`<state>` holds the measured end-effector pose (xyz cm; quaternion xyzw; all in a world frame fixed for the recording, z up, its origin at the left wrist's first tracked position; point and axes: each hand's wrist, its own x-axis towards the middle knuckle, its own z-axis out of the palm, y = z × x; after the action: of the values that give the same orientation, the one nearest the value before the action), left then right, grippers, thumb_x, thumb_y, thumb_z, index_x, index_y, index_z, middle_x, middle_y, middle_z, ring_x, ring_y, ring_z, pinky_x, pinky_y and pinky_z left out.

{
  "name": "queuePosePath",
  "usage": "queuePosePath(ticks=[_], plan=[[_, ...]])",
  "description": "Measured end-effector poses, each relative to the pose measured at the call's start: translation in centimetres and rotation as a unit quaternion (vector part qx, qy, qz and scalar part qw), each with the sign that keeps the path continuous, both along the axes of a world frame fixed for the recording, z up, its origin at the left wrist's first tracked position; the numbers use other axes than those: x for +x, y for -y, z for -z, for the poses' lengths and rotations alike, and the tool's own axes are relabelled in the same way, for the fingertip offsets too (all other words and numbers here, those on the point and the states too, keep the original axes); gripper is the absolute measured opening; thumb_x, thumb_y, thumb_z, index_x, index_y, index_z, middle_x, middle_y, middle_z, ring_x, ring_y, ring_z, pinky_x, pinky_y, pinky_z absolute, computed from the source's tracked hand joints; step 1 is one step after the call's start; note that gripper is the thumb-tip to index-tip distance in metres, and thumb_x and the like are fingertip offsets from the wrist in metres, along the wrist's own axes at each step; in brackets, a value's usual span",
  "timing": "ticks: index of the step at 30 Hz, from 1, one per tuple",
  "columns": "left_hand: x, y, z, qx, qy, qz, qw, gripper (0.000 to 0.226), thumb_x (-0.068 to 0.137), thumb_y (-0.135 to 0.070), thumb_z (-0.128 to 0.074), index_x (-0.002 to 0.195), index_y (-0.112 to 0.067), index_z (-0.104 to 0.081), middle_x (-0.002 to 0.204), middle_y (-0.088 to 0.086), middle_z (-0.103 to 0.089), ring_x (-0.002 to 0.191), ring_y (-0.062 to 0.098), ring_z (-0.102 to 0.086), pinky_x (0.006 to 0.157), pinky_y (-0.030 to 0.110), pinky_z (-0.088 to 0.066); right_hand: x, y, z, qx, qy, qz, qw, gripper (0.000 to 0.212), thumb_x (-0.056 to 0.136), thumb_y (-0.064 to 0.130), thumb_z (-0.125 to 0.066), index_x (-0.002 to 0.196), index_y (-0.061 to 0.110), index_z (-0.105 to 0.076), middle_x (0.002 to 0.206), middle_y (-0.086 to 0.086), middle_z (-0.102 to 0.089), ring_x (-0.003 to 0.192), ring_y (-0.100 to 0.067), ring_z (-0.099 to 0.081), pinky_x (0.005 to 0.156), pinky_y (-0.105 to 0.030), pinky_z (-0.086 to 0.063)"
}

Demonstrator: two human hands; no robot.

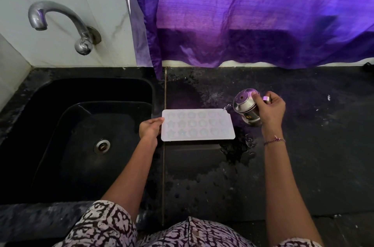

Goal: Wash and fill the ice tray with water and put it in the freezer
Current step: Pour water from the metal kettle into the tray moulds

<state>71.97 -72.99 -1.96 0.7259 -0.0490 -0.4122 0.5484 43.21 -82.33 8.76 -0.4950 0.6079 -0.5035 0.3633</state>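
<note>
A pale rectangular ice tray (198,124) with star- and flower-shaped cells lies flat on the black counter, just right of the sink. My left hand (150,127) holds its left edge, thumb on top. My right hand (270,110) grips the handle of a small lidded steel pot (246,108), thumb pressing on the lid. The pot is tilted left, and a thin stream of water runs from its spout onto the tray's far right corner.
A black sink (81,135) with a steel drain (102,146) fills the left side, under a curved steel tap (58,22) on the white tiled wall. A purple curtain (263,13) hangs behind the counter. A puddle (238,151) wets the black counter (313,145) near the tray.
</note>
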Motion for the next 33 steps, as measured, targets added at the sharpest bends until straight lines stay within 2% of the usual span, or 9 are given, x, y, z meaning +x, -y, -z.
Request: queuePosePath(ticks=[8,14,19,22,29,31,33], plan=[[0.0,0.0,0.1,-0.001,0.000,0.000,1.000,0.015,0.082,-0.010,-0.072,0.095,-0.004,-0.071,0.098,0.011,-0.071,0.079,0.020,-0.067,0.068,0.029,-0.053,-0.3,-0.1,-0.2,0.001,-0.008,-0.002,1.000,0.043,0.073,0.034,-0.073,0.050,0.025,-0.038,0.060,-0.003,-0.043,0.065,-0.017,-0.043,0.062,-0.035,-0.043],[0.0,0.0,0.0,-0.001,-0.001,-0.002,1.000,0.015,0.082,-0.010,-0.071,0.097,-0.004,-0.071,0.098,0.010,-0.071,0.080,0.020,-0.067,0.071,0.030,-0.053,-0.3,-0.3,-0.5,-0.010,0.041,0.003,0.999,0.045,0.080,0.017,-0.072,0.056,0.021,-0.034,0.057,0.000,-0.042,0.057,-0.009,-0.041,0.053,-0.023,-0.039],[0.1,0.0,0.2,-0.001,-0.007,0.000,1.000,0.014,0.082,-0.009,-0.071,0.096,-0.004,-0.070,0.097,0.010,-0.070,0.081,0.021,-0.067,0.070,0.029,-0.053,-0.5,-0.6,-0.7,-0.014,0.116,0.004,0.993,0.045,0.082,0.010,-0.070,0.056,0.018,-0.034,0.043,0.014,-0.045,0.044,0.002,-0.044,0.043,-0.013,-0.038],[0.1,0.0,0.2,-0.005,-0.005,-0.003,1.000,0.014,0.082,-0.008,-0.071,0.095,-0.004,-0.070,0.097,0.010,-0.070,0.083,0.021,-0.067,0.072,0.030,-0.053,-0.9,-0.8,-0.7,-0.010,0.138,0.016,0.990,0.043,0.081,0.013,-0.070,0.057,0.020,-0.035,0.057,0.001,-0.048,0.054,-0.007,-0.047,0.047,-0.017,-0.042],[0.1,0.0,0.6,-0.016,-0.004,-0.002,1.000,0.008,0.082,-0.008,-0.071,0.089,-0.007,-0.071,0.098,0.011,-0.071,0.084,0.022,-0.068,0.077,0.031,-0.054,-1.4,-1.2,-0.5,0.001,0.116,0.011,0.993,0.042,0.081,0.013,-0.071,0.058,0.019,-0.036,0.062,-0.004,-0.049,0.058,-0.010,-0.051,0.045,-0.016,-0.045],[0.2,-0.1,0.7,-0.020,-0.003,0.000,1.000,0.005,0.082,-0.009,-0.072,0.086,-0.009,-0.071,0.099,0.011,-0.072,0.088,0.023,-0.068,0.082,0.034,-0.055,-1.5,-1.3,-0.4,-0.004,0.105,0.007,0.994,0.044,0.081,0.012,-0.071,0.058,0.019,-0.035,0.058,0.000,-0.047,0.053,-0.005,-0.048,0.044,-0.015,-0.042],[0.2,-0.2,0.8,-0.021,-0.002,0.002,1.000,0.003,0.081,-0.010,-0.073,0.082,-0.012,-0.070,0.098,0.011,-0.072,0.090,0.024,-0.069,0.086,0.037,-0.056,-1.6,-1.4,-0.3,-0.011,0.085,-0.001,0.996,0.046,0.080,0.010,-0.071,0.057,0.019,-0.033,0.047,0.012,-0.044,0.044,0.003,-0.040,0.042,-0.012,-0.037]])
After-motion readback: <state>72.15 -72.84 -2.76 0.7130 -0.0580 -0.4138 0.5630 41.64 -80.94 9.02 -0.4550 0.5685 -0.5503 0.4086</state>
